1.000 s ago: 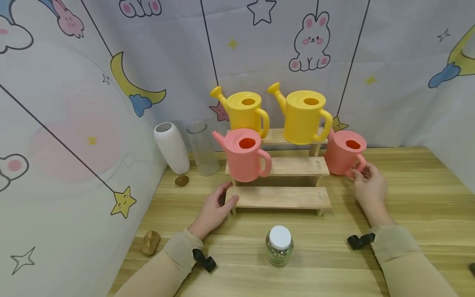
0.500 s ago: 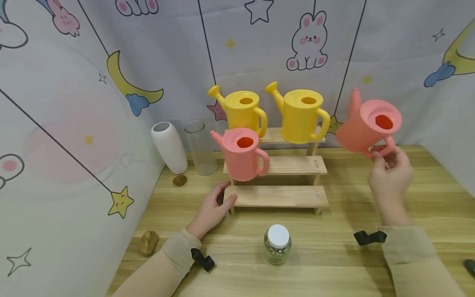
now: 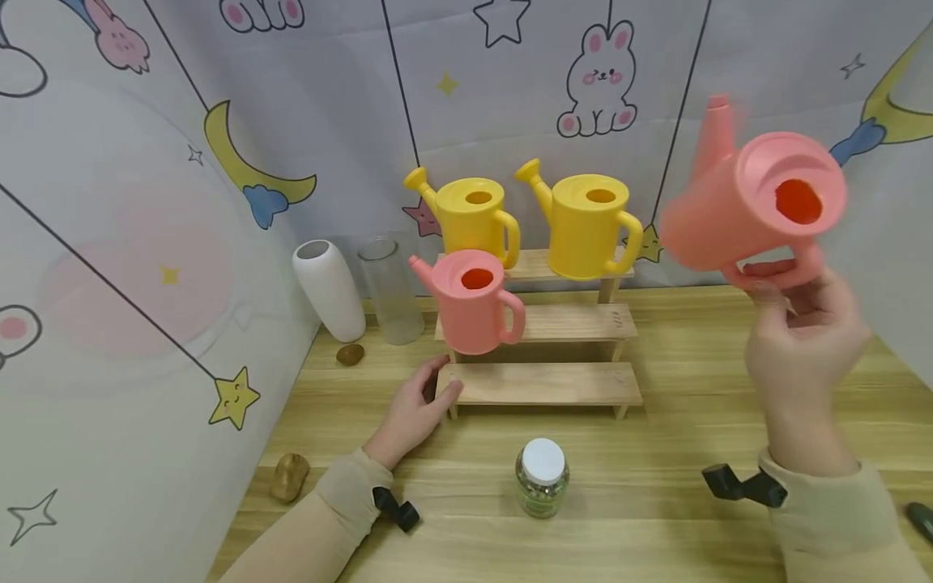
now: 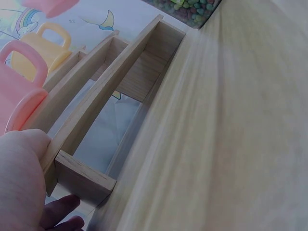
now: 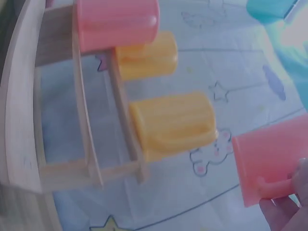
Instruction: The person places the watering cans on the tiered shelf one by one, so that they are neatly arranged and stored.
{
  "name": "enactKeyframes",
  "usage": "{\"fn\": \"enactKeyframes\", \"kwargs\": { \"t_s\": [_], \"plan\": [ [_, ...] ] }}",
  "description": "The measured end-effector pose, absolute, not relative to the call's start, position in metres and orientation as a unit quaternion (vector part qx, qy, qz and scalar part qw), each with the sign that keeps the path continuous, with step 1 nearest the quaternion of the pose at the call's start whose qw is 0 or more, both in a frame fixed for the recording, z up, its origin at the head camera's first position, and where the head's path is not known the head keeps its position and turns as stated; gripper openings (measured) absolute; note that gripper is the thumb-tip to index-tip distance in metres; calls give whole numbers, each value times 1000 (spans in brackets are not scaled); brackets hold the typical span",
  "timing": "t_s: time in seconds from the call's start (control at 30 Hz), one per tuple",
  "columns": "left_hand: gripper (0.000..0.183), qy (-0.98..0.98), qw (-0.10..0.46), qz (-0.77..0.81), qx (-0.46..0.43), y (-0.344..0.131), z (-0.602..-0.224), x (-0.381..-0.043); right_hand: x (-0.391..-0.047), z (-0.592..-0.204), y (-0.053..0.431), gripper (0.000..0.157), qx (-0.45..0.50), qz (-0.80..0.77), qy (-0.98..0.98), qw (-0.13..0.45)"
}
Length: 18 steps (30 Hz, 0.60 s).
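Observation:
A pink watering can is held up in the air at the right, its spout pointing up and its body tilted. My right hand grips it by the handle. At the left end of a three-step wooden stand, my left hand holds the lowest step, its thumb over the edge. A second pink watering can stands on the middle step, at the left. Two yellow watering cans, one at left and one at right, are on the top step.
A white-lidded jar of small green pieces stands in front of the stand. Left of it are a white vase, a clear glass cylinder, a small brown stone and a larger tan one. A dark object lies at the right edge.
My right hand has lifted the pink watering can from the table beside the stand, up and to the right, and it has tilted. My left hand stays at the stand.

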<state>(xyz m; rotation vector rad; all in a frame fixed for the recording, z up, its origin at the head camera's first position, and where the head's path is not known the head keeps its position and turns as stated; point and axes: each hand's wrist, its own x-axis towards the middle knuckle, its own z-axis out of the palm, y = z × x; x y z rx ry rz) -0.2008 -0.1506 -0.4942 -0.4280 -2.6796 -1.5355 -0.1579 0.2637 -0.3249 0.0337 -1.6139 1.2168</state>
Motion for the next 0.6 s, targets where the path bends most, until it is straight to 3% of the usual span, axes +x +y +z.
{"fn": "enactKeyframes", "kwargs": {
  "t_s": [0.33, 0.6],
  "plan": [
    [65, -856, 7, -499, -134, -150, -492, -200, -145, -336, 237, 12, 63, 524, -710, 466],
    [66, -855, 5, -500, -134, -150, -492, -199, -139, -330, 223, 9, 102, 509, -711, 474]
  ]
}}
